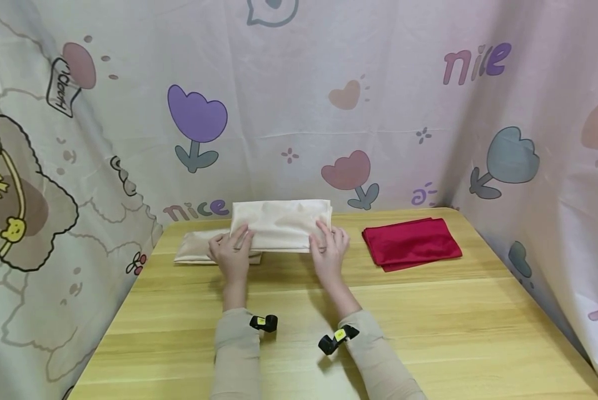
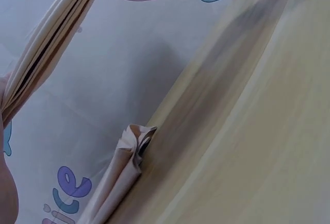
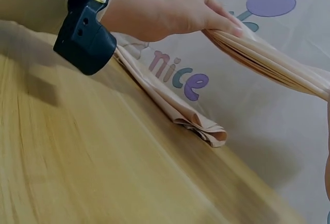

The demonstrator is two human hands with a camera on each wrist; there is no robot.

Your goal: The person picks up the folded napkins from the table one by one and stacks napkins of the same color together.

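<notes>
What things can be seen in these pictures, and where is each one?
held cloth: 1, cream, folded, lifted above the table's far edge between both hands
lying cloth: 1, cream, folded, flat on the table at the far left, under the held one
red cloth: 1, red, folded, flat on the table at the far right
table: 1, light wood, across the foreground
curtain: 1, pale with tulips, hearts and the word nice, hung behind and along both sides
wrist cameras: 2, black with yellow labels, one on each wrist
sleeves: 2, beige, on both forearms
left hand: 1, its grip pinches the held cloth's left end
right hand: 1, its grip pinches the held cloth's right end
</notes>
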